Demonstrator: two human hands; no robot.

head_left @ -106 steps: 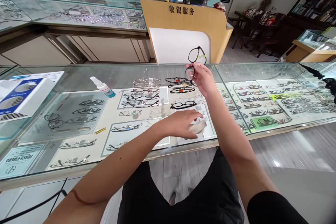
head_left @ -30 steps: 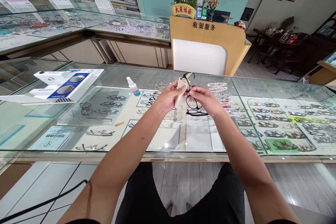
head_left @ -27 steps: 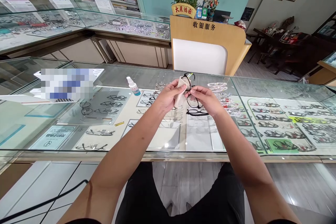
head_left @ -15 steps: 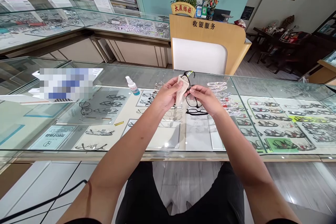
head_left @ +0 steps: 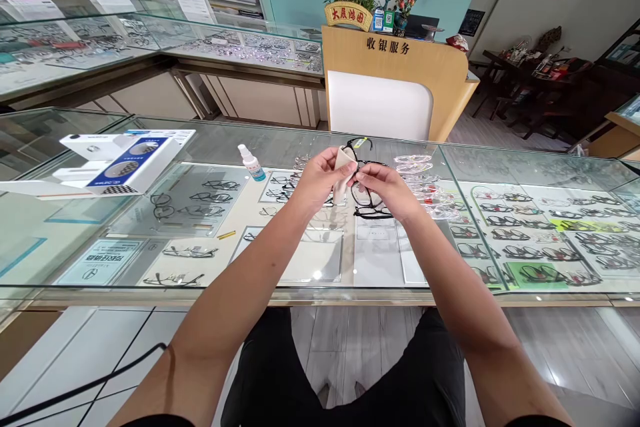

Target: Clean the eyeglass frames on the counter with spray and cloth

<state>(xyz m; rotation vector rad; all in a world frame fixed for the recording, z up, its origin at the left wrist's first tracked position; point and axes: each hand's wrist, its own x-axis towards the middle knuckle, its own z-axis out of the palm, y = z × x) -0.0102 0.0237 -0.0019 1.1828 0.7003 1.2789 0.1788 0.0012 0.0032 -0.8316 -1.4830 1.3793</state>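
Observation:
Above the glass counter, my left hand point(head_left: 321, 177) pinches a pale beige cleaning cloth point(head_left: 341, 188) folded over one lens of black-framed eyeglasses point(head_left: 367, 196). My right hand point(head_left: 384, 185) is closed on the same eyeglasses near the bridge and the other side of the frame. One temple, with a yellow-green tag, sticks up beyond my fingers; the lens under the cloth is hidden. Just below, another dark pair of glasses point(head_left: 374, 213) shows, partly behind my right hand. To the left stands a small white spray bottle point(head_left: 251, 163) with blue liquid in its base.
The glass display counter point(head_left: 320, 293) holds rows of eyeglasses point(head_left: 537, 236) under its top. An open white and blue box point(head_left: 125, 167) lies on the left. Beyond it stand a wooden cashier desk point(head_left: 395, 57) and further glass cases. A black cable point(head_left: 85, 383) runs at lower left.
The cloth and my left fingers have shifted slightly on the lens, and the eyeglasses have tilted a little. My right hand keeps its hold, moved slightly left.

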